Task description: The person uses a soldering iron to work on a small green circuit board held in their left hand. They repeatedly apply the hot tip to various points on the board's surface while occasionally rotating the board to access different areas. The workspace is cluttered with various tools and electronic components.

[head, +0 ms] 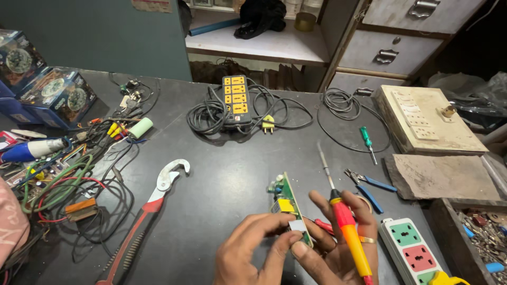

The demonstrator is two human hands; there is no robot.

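Observation:
My left hand [252, 250] and my right hand [338, 248] meet at the near edge of the dark table [222, 179]. A small green circuit board [289, 203] with a yellow part stands on edge between them, pinched by the fingertips of both hands. A red and yellow soldering iron [346, 227] lies across the fingers of my right hand, its metal tip pointing up and away, above and to the right of the board. A ring sits on one finger of my right hand.
A red-handled wrench [150, 206] lies to the left, beside a tangle of wires [63, 179]. A black and yellow power strip [236, 100] with coiled cord sits further back. Blue pliers [367, 186], a green screwdriver [368, 141], a white socket strip [412, 250] and a wooden switch board [428, 119] lie to the right.

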